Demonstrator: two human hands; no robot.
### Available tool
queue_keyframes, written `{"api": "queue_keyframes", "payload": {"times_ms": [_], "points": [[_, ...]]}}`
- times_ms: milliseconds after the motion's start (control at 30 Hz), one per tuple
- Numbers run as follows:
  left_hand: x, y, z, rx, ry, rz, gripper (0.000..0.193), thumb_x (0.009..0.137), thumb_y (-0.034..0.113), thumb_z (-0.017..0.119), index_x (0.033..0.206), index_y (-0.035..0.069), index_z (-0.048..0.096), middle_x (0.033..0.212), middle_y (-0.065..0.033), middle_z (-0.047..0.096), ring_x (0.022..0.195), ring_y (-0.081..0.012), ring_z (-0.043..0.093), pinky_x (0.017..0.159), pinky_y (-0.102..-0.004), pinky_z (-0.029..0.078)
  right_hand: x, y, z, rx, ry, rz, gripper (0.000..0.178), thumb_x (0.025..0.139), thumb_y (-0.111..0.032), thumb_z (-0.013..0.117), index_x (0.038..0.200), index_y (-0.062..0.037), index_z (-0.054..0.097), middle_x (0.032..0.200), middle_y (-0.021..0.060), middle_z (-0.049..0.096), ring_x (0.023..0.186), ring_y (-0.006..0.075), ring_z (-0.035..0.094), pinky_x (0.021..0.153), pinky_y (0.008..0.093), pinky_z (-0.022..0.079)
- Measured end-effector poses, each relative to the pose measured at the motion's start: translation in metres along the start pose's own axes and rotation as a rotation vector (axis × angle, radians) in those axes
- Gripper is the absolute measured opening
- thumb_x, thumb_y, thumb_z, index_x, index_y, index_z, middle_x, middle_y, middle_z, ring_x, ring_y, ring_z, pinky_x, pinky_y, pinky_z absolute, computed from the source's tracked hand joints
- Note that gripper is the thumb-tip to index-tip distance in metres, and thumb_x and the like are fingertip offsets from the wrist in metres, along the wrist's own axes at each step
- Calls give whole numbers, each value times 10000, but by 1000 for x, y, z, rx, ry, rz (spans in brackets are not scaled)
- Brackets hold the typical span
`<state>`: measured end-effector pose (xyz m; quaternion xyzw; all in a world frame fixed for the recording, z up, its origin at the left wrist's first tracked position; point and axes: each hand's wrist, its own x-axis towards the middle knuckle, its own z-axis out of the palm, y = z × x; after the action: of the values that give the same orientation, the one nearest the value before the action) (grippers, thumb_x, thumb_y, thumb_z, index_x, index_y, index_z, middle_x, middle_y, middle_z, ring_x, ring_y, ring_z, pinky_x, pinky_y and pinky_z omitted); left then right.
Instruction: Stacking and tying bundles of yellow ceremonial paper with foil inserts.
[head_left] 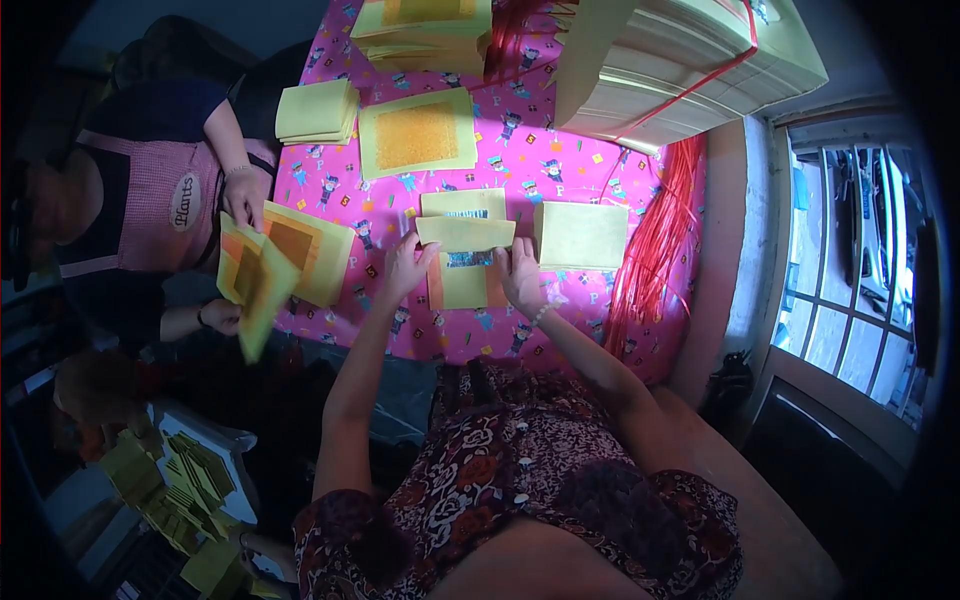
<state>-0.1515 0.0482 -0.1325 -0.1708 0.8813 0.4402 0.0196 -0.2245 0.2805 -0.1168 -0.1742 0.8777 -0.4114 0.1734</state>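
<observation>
A yellow paper sheet (pixel 466 234) is raised in front of me, its long edge bent up toward me. My left hand (pixel 405 268) pinches its left end between thumb and fingers. At the right end, the fingers of my right hand (pixel 520 276) close on the edge. Beneath it lies more yellow paper (pixel 462 292) with an orange area and a blue-and-silver printed patch, partly covered by the raised sheet. Close to my right hand sits a neat stack of plain yellow paper (pixel 582 236).
Red raffia-like strands (pixel 655 255) hang along the pink patterned tablecloth (pixel 560 320) at right. A tall tied paper bundle (pixel 690 75) stands at the far right. Orange-centred sheets (pixel 418 133) and a folded stack (pixel 316 111) lie farther back. On the left, a co-worker in an apron handles yellow papers (pixel 268 285).
</observation>
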Motion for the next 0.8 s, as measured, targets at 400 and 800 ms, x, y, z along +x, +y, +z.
{"api": "queue_keyframes", "payload": {"times_ms": [400,800], "points": [[11,-7,14,-75,150,-71,298,881,348,662,923,63,586,716,-109,654,590,-269,639,528,-398,455,24,-5,14,-15,137,116,260,959,-211,549,913,31,466,895,254,502,813,437,507,708,506,405],[15,-7,21,-106,163,-182,333,855,326,692,800,56,504,614,-86,562,527,-259,550,518,-401,403,31,-7,21,-104,200,173,290,914,-233,615,876,41,525,894,283,565,851,463,535,725,518,423]]}}
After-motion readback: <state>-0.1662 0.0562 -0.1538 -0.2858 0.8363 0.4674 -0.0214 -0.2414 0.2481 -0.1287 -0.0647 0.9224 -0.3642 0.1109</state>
